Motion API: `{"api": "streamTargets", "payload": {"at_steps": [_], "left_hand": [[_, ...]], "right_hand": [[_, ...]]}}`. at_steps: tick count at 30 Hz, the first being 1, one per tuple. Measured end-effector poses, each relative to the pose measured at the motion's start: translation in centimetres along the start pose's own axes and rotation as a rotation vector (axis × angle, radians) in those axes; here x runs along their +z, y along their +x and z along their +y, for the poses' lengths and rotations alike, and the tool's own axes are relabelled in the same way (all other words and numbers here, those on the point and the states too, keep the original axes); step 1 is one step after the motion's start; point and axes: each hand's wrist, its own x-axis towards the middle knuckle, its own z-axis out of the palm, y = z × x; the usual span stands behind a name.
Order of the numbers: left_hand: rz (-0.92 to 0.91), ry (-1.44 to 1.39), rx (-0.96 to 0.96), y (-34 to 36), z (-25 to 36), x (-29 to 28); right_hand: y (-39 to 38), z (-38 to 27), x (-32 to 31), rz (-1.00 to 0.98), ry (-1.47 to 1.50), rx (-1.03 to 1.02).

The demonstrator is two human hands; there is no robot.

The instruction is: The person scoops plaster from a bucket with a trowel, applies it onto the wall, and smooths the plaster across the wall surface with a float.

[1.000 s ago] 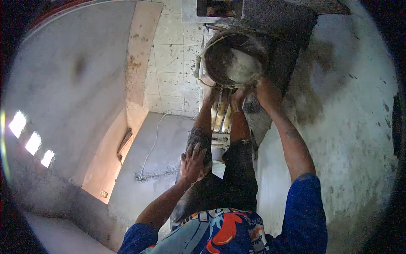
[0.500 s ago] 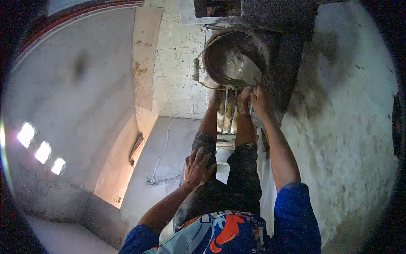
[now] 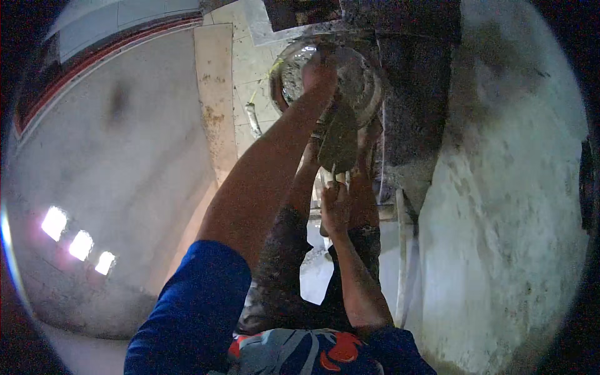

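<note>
A round bucket (image 3: 365,78) of wet grey mortar sits at top centre, its yellow handle with a pale grip (image 3: 252,119) hanging out to the left. My left hand (image 3: 319,72) reaches over it, dark and blurred, fingers hard to make out. Below the bucket my right hand (image 3: 334,203) grips the handle of a trowel (image 3: 339,140), whose muddy blade points up toward the bucket. My bare legs, in dirty dark shorts, are behind the trowel, feet partly hidden just under the bucket.
Dark rough masonry (image 3: 412,94) borders the bucket on the right, beside a pale stained wall (image 3: 500,237). A grey wall (image 3: 125,156) with small bright openings is on the left. Speckled tiles (image 3: 250,75) lie behind the bucket, and a pale pipe (image 3: 403,250) runs beside my right leg.
My left hand has left my leg and reached up over the bucket. My right hand has moved from the bucket's rim down to a trowel, now in its grip.
</note>
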Motion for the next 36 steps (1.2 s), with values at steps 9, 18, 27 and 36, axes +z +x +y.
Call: {"api": "streamTargets", "payload": {"at_steps": [9,18,27,36], "left_hand": [[0.192,-0.354,-0.112,1.8,0.4,5.0],[-0.281,-0.166,0.12,-3.5,8.5,-9.6],[-0.361,-0.375,0.171,-7.9,19.4,-18.8],[-0.09,0.222,0.825,-13.0,25.7,-25.5]], "right_hand": [[1.1,0.1,2.6,0.048,-0.058,-0.212],[1.5,-3.9,2.4,0.003,0.086,0.092],[2.7,-3.3,2.5,0.07,0.024,-0.056],[2.8,-3.7,2.3,0.019,-0.028,-0.036]]}}
